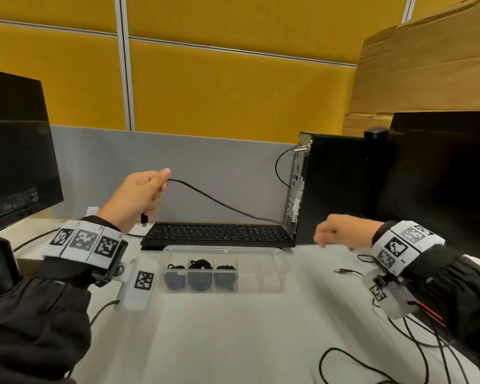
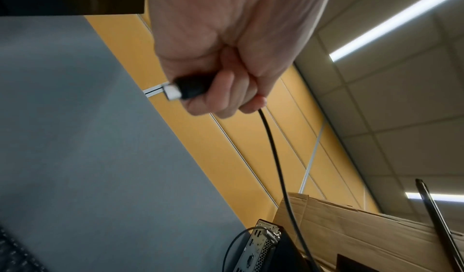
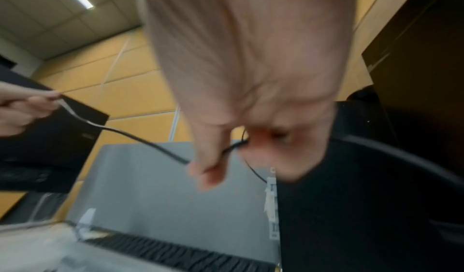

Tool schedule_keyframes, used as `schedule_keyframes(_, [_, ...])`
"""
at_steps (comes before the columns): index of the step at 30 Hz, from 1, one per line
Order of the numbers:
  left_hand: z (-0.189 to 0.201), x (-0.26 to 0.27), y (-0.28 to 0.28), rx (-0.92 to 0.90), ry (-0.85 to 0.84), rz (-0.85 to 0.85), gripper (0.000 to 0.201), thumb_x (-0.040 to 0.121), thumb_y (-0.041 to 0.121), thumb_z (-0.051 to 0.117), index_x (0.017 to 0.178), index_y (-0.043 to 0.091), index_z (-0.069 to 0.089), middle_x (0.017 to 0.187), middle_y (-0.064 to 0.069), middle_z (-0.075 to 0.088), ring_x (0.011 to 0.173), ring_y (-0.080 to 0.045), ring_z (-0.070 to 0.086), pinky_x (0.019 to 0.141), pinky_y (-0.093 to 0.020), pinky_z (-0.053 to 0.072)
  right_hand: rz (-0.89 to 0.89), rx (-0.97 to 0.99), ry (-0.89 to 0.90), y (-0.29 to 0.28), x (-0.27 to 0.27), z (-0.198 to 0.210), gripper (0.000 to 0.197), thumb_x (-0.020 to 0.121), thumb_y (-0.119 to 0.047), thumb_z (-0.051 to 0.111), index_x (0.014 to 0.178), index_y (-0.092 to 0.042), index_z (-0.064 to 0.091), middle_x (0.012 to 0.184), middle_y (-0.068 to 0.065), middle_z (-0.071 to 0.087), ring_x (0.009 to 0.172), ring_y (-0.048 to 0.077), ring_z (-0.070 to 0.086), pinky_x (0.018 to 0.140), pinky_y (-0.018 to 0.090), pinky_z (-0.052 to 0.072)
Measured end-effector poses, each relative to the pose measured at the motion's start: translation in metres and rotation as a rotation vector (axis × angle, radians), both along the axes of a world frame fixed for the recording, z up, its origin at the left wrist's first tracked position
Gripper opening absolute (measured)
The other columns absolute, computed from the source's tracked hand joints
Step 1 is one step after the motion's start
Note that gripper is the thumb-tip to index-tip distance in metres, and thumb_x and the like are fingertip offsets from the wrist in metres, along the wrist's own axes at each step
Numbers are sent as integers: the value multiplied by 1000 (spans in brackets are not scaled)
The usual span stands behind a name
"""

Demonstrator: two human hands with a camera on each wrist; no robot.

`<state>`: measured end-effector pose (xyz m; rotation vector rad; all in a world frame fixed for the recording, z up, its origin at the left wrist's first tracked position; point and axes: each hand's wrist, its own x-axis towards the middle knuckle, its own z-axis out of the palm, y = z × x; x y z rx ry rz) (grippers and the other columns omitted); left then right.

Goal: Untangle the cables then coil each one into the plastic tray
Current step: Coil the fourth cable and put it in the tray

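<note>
My left hand (image 1: 147, 192) is raised above the keyboard and grips a black cable (image 1: 219, 202). The cable's USB plug (image 1: 144, 218) sticks out below the fist, and the left wrist view shows that plug (image 2: 185, 89) between the curled fingers (image 2: 226, 95). The cable sags rightward toward my right hand (image 1: 331, 234). In the blurred right wrist view the cable (image 3: 150, 145) ends between that hand's thumb and curled fingers (image 3: 211, 169). The clear plastic tray (image 1: 275, 268) lies in front of the keyboard. Coiled black cables (image 1: 200, 275) fill its three left compartments.
A black keyboard (image 1: 219, 234) sits behind the tray, with a PC tower (image 1: 338, 187) to its right. Monitors stand at far left (image 1: 14, 151) and far right (image 1: 441, 176). Loose black cables (image 1: 416, 353) and a plug end (image 1: 344, 271) lie on the table under my right arm.
</note>
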<state>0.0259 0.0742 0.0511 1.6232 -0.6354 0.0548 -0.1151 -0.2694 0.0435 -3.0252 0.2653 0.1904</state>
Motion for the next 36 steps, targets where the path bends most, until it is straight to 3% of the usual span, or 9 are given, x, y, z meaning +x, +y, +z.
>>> schedule_keyframes(4, [-1, 3, -2, -52, 59, 31, 35, 100, 30, 38, 67, 17, 42, 42, 11, 26, 36, -6, 19, 37, -16, 17, -44, 120, -584, -19, 20, 31, 27, 100, -24, 40, 76, -16, 50, 76, 0, 52, 66, 16, 51, 59, 24, 38])
schedule_keyframes(9, [3, -2, -11, -169, 139, 20, 31, 101, 23, 35, 71, 17, 42, 41, 12, 29, 35, -5, 21, 36, -16, 19, 120, 25, -1291, -28, 30, 54, 29, 99, -23, 33, 98, -6, 56, 99, 5, 47, 97, 25, 38, 82, 27, 25])
schedule_keyframes(15, [-2, -17, -23, -156, 157, 0, 24, 100, 18, 37, 81, 15, 51, 48, 10, 33, 39, -4, 27, 41, -18, 31, -66, 58, -647, -6, 34, 5, 52, 97, -36, 42, 145, -21, 28, 147, 13, 30, 138, 31, 20, 112, 44, 20])
schedule_keyframes(21, [-12, -42, -53, 52, -107, -49, 24, 99, 23, 41, 95, 11, 61, 50, 15, 45, 45, 0, 39, 48, -12, 30, 269, 505, -609, 116, 25, -11, 69, 94, -41, 47, 150, -25, 8, 154, -1, 22, 141, 12, 20, 113, 33, 22])
schedule_keyframes(24, [-13, -52, -63, 90, -172, -122, 25, 98, 19, 43, 91, 6, 62, 62, 12, 58, 62, 0, 53, 63, -12, 41, 346, 722, -698, 148, 36, -23, 25, 101, -26, 38, 122, -19, 49, 104, 3, 66, 97, 12, 62, 91, 29, 48])
schedule_keyframes(26, [-13, -51, -60, 63, -180, -86, 27, 97, 24, 44, 79, 10, 58, 56, 12, 53, 54, -1, 48, 57, -16, 38, 375, 1018, -670, 151, 40, -26, 23, 102, -21, 33, 94, -15, 53, 59, -2, 47, 53, 14, 51, 69, 34, 55])
schedule_keyframes(28, [-11, -50, -53, -15, -93, -118, 30, 96, 29, 43, 72, 12, 49, 47, 12, 35, 44, -3, 29, 47, -17, 24, 396, 1235, -612, 146, 43, -29, 27, 102, -21, 33, 84, -15, 52, 55, -7, 27, 46, 8, 29, 47, 24, 43])
schedule_keyframes(33, [3, -59, -45, -361, 157, -472, 19, 86, 28, 44, 81, 11, 52, 51, 7, 36, 42, -4, 26, 39, -15, 23, 152, 833, -962, 128, 62, -39, 25, 102, -23, 34, 89, -19, 56, 49, -10, 30, 45, 6, 29, 47, 23, 28])
schedule_keyframes(36, [4, -57, -45, -500, 3, -379, 23, 92, 20, 40, 97, 9, 60, 80, 0, 69, 68, -11, 63, 58, -19, 50, 221, 426, -695, 142, 59, -40, 26, 102, -33, 32, 100, -24, 56, 56, -9, 39, 58, 12, 44, 62, 35, 42])
